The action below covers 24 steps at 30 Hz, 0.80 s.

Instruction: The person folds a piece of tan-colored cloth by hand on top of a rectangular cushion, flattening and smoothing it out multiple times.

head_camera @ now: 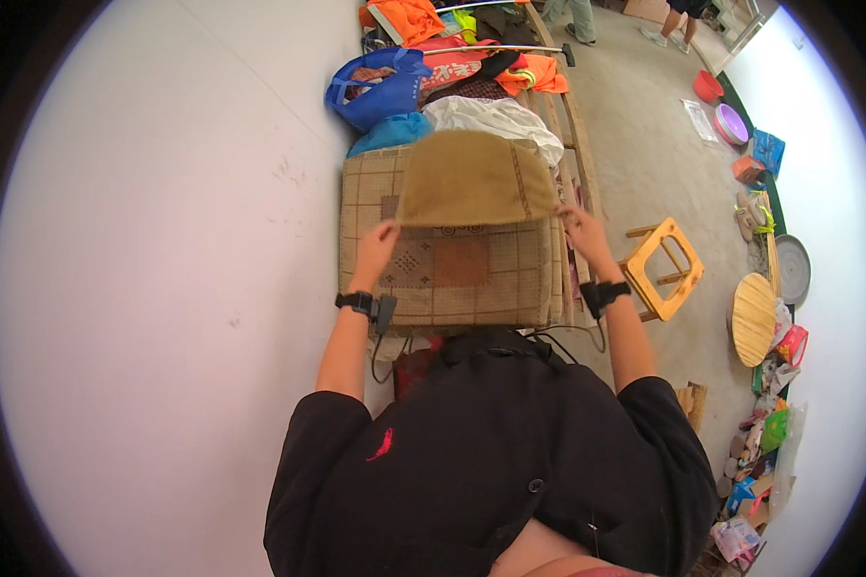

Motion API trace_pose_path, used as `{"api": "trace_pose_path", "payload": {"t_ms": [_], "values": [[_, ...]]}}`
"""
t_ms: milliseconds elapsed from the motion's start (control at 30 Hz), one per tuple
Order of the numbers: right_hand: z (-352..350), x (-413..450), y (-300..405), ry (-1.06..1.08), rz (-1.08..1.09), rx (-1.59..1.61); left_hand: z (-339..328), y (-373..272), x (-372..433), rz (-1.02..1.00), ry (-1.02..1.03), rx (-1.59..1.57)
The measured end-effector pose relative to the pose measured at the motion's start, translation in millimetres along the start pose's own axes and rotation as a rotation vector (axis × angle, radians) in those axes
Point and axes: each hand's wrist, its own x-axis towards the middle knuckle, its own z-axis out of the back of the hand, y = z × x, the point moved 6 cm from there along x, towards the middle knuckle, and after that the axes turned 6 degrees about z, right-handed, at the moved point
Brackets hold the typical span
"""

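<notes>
A brown towel-like cloth (476,180) with a darker stripe near its right end is stretched between my two hands. My left hand (379,245) pinches its near left corner. At the near right corner, my right hand (583,229) grips the same cloth. Beneath and nearer to me lies a padded cushion with a checked, patterned cover (447,296). The cloth hides part of this cushion. A white cloth (491,115) lies crumpled just beyond it. Both my wrists wear black straps with small devices and cables.
Beyond lie a blue bag (379,90), a light-blue bundle (393,133) and orange clothing (541,74) on a wooden slatted frame (581,137). A wall (187,216) runs along the left. A wooden stool frame (664,270) stands right, near basins (731,124). Other people's legs (581,21) show far off.
</notes>
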Motion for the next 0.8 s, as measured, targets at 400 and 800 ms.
{"api": "trace_pose_path", "payload": {"t_ms": [400, 800], "values": [[-68.9, -138.0, -57.1, 0.265, -0.175, -0.012, -49.8, 130.7, -106.9, 0.344, 0.197, 0.152], [-66.3, -101.1, -50.5, 0.333, -0.053, -0.218, -50.8, 120.0, -93.7, 0.540, 0.473, 0.286]]}}
